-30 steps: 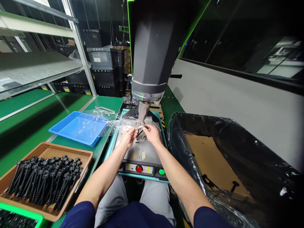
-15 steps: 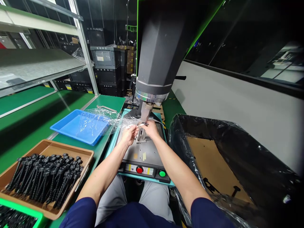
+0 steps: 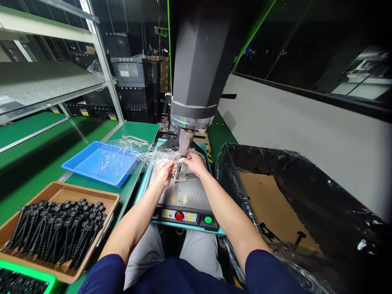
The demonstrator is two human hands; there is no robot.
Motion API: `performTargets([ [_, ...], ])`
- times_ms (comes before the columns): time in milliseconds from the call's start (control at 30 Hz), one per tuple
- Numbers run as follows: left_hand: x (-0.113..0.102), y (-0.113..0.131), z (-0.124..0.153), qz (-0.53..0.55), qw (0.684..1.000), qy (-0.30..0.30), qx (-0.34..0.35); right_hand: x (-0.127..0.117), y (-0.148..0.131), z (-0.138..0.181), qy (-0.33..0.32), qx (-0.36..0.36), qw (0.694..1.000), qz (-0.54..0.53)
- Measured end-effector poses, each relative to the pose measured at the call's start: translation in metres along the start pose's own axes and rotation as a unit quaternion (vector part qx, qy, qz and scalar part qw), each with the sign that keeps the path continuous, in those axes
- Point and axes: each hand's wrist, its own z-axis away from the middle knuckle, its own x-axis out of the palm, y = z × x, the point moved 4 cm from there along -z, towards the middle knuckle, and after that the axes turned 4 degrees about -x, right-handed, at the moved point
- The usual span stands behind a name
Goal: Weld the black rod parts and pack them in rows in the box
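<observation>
Under the metal tip (image 3: 185, 141) of a large dark press head (image 3: 196, 69), my two hands come close together over a small upright metal fixture (image 3: 180, 175). My left hand (image 3: 165, 173) is closed in a pinch at the fixture's left side. From the right, my right hand (image 3: 196, 164) pinches too, its fingertips just below the metal tip. A thin pale piece shows between the fingertips, too small to name. Crumpled clear plastic film (image 3: 130, 152) stretches from the blue tray (image 3: 88, 173) to just behind my left hand.
A brown tray (image 3: 112, 198) of black strap-like parts (image 3: 61, 228) stands at left, above a green bin (image 3: 45, 277). Red (image 3: 179, 216) and green buttons (image 3: 208, 220) sit on the machine's front. A plastic-lined box (image 3: 226, 163) stands right; a wrench (image 3: 134, 139) lies behind the blue tray.
The view has shifted slightly, so the machine and trays sit a little further left. Both hands remain pinched at the fixture, with only a slight move of the fingers.
</observation>
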Motion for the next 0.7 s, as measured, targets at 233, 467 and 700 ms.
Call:
performTargets([
  [233,-0.001,-0.001,-0.003,-0.009,1.0,-0.002,0.006,0.01,0.016,0.007,0.009,0.089,0.982,-0.166],
  [467,0.0,-0.001,0.0,-0.015,1.0,0.005,0.004,0.009,0.04,0.046,0.057,0.168,0.94,-0.29],
  [700,-0.004,-0.004,0.003,-0.03,0.999,-0.015,-0.012,0.021,0.058,0.101,0.043,0.23,0.914,-0.333],
])
